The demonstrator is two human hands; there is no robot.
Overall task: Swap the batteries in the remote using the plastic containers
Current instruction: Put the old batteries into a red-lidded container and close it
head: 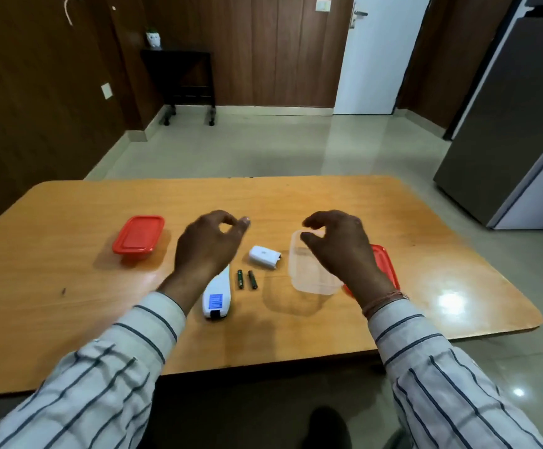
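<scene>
Both hands hover empty, fingers loosely curled: the two batteries lie side by side, long axes pointing away from the person, just below and right of the left hand, nearer it than the right hand.

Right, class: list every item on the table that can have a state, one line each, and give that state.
Left container: closed, red lid on.
Right container: open, looks empty.
Loose red lid: off, lying beside the right container.
Remote: face down, battery cover off.
Battery cover: detached, on the table.
Two batteries: out, side by side.
Left hand: empty.
Right hand: empty.
</scene>
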